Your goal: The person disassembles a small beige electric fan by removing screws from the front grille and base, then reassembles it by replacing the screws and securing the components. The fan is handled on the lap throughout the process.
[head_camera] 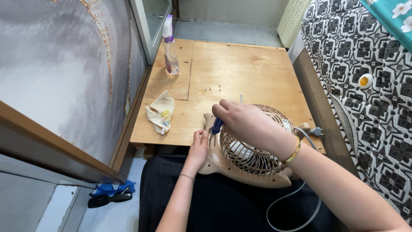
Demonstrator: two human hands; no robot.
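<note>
A small beige fan with a round wire grille lies face up, partly on my lap and partly on the front edge of a low wooden table. My right hand reaches over the grille and grips a blue-handled screwdriver, its tip down at the fan's left rim. My left hand rests against the fan's left edge beside the screwdriver tip, steadying the body. Both wrists wear bracelets.
A spray bottle stands at the table's far left. A crumpled cream cloth lies near the left front. Tiny screws and a thin metal rod rest mid-table. The fan's grey cord and plug trail right, beside a patterned sofa.
</note>
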